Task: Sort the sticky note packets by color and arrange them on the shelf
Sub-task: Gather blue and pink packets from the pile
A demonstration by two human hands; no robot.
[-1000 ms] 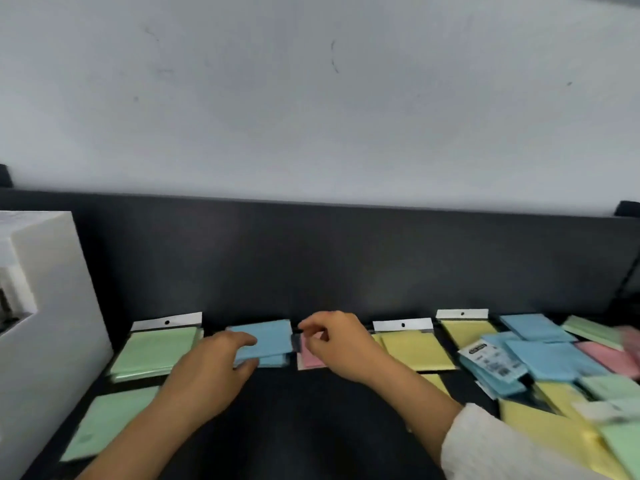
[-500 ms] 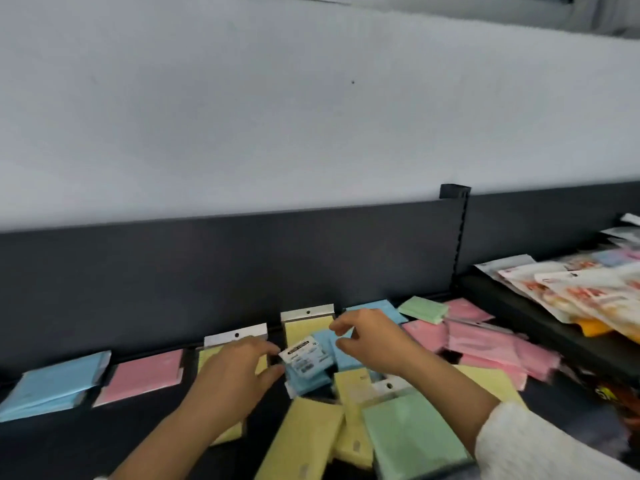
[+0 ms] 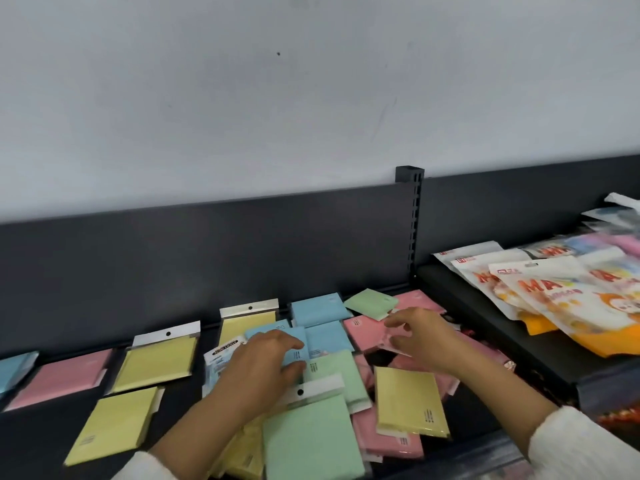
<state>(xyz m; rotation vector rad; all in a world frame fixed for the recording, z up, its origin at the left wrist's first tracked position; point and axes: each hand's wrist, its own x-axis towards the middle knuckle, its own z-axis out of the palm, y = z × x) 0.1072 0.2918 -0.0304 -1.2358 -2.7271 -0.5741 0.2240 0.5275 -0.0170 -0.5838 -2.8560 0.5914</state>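
Printed white-and-orange bags (image 3: 554,299) overlapping at far right; slotted black upright (image 3: 414,220) against white wall (image 3: 311,98).

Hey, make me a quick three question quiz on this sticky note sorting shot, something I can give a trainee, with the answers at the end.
1. True or false: the left hand grips a light blue packet.
2. Which colour are the packets right under the right hand? A green, B pink, C yellow.
3. Fill in: in the row on the left, between the far-left blue packet and the yellow packet lies a ____ one.
Key: 1 true. 2 B, the pink packets. 3 pink, the pink row packet.
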